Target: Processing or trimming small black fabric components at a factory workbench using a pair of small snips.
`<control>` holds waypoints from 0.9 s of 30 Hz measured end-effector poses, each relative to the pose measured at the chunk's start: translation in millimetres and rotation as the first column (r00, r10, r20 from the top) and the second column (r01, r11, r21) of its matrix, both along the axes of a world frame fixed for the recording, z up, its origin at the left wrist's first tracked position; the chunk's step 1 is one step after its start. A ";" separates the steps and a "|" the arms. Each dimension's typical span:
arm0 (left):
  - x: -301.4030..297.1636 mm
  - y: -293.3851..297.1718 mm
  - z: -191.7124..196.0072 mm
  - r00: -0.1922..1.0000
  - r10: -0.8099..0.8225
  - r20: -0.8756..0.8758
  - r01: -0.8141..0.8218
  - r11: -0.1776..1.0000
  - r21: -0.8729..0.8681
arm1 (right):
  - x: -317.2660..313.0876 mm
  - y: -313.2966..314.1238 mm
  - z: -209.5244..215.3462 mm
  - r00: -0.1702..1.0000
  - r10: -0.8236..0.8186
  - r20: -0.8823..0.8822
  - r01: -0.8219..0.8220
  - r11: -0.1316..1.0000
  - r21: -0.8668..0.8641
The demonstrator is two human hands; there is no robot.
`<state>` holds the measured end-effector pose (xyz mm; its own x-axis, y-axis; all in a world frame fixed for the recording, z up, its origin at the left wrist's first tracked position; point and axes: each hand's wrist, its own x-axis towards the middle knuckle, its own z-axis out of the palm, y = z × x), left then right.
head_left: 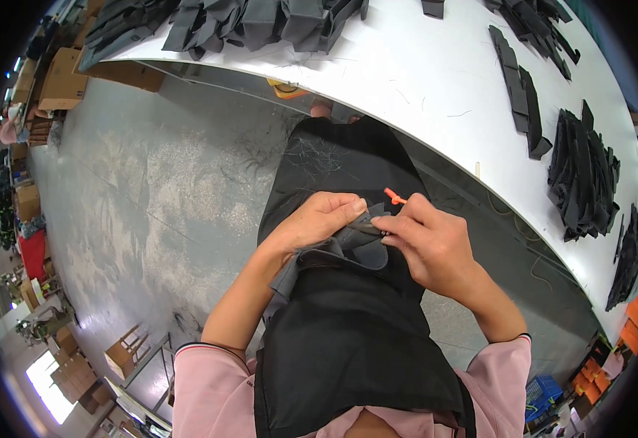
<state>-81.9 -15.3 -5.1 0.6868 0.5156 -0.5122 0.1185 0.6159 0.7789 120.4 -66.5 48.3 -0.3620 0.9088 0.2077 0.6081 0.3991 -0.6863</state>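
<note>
A dark grey fabric piece [333, 255] with folded layers is held up over my lap. My left hand [326, 219] pinches its upper edge between thumb and fingers, and part of the cloth hangs below that wrist. My right hand [435, 244] is closed, its fingertips against the right side of the cloth. A small orange-handled tool [395, 196] sticks out above the right-hand fingers; its working end is hidden, so I cannot make out its exact kind. Loose threads [319, 157] lie on my black apron [333, 321].
Ahead curves a white table [406, 80] with piles of dark fabric pieces [260, 22] at its far left. More dark strips [585, 175] are stacked on its right. Thread scraps lie on the grey floor [165, 175]. Cardboard boxes [63, 79] stand at the left.
</note>
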 end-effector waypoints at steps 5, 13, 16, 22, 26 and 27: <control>-0.3 -0.9 1.5 1.000 0.020 0.011 -0.020 1.000 0.014 | 3.0 -0.7 5.1 0.999 0.036 -0.020 -0.038 0.995 -0.087; 12.7 -15.9 11.8 0.957 0.256 -0.137 -0.191 0.910 0.368 | -6.0 -11.4 -8.4 0.964 -0.215 -0.155 0.186 0.965 -0.183; 18.4 -17.7 17.9 0.966 0.259 -0.016 -0.239 0.912 0.334 | -9.2 -14.7 -37.8 0.943 -0.318 -0.101 0.313 0.948 -0.063; 15.5 -17.0 25.9 0.975 0.220 -0.011 -0.217 0.949 -0.229 | -5.2 -2.2 -47.3 0.908 -0.351 -0.228 0.349 0.936 -0.048; 24.5 -35.2 6.0 0.892 0.451 0.015 -0.445 0.886 -0.133 | -14.4 0.1 -38.6 0.814 -0.440 -0.379 0.297 0.876 -0.380; 30.5 -37.9 7.1 0.859 0.512 -0.002 -0.511 0.858 -0.045 | -13.2 -4.1 -35.7 0.810 -0.435 -0.393 0.317 0.889 -0.329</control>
<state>-51.4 -53.2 2.0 0.3374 0.7741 -0.5357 -0.2299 0.6196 0.7505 107.2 -70.6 12.6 0.0973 0.9950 0.0213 0.2815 -0.0070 -0.9595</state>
